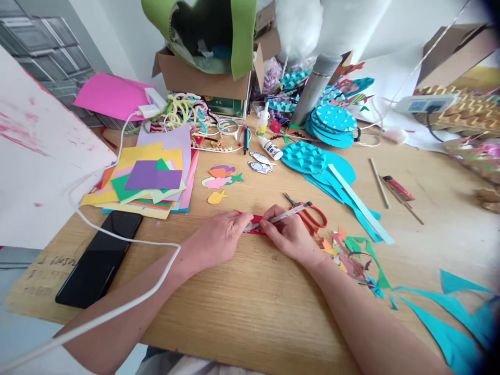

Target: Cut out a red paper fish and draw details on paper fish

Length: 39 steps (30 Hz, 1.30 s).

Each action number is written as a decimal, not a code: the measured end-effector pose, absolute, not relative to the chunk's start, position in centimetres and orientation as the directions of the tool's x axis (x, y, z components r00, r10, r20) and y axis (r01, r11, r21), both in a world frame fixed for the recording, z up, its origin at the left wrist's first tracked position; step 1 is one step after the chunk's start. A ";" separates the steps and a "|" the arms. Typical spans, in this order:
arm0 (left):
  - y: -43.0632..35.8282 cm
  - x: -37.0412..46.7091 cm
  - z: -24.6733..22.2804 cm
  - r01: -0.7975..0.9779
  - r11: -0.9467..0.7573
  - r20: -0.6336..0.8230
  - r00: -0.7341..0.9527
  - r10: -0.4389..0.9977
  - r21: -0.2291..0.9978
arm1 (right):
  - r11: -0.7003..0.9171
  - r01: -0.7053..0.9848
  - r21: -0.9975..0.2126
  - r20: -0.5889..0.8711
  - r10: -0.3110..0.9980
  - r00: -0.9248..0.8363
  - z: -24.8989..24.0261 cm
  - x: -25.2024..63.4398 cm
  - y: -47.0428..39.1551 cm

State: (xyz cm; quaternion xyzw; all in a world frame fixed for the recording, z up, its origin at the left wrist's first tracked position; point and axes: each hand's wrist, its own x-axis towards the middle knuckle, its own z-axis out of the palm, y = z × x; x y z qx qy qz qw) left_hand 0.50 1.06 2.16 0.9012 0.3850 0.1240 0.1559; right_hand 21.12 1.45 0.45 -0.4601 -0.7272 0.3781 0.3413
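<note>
My left hand (223,235) presses its thumb and fingers on the left end of a small piece of red paper (258,229) lying on the table. On the red paper is a small grey cutout (247,227), partly hidden by my fingers. My right hand (288,233) is closed around a pale pencil (291,212), its tip low over the paper and hidden by the fingers. Right behind that hand lie scissors (318,217) with orange-red handles. Farther back are coloured paper fish cutouts (217,182) and grey fish cutouts (261,165).
A black phone (99,260) and a stack of coloured paper (146,179) lie left. A white cable (144,242) crosses over my left forearm. Paper scraps (353,255) lie right, near blue paper strips (344,198). Glue bottles (270,148) and a grey flask (314,91) are behind.
</note>
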 end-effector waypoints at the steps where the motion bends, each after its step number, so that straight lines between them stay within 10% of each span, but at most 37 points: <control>1: 1.0 0.5 2.2 0.657 -0.658 0.097 0.676 0.730 0.369 | 0.300 0.418 -0.857 0.156 0.926 -0.344 0.4 21.1 1.4; 39: 0.9 0.8 2.1 0.592 -0.769 0.113 0.770 0.628 0.241 | 0.457 0.539 -0.708 0.270 0.880 -0.391 0.4 21.0 1.1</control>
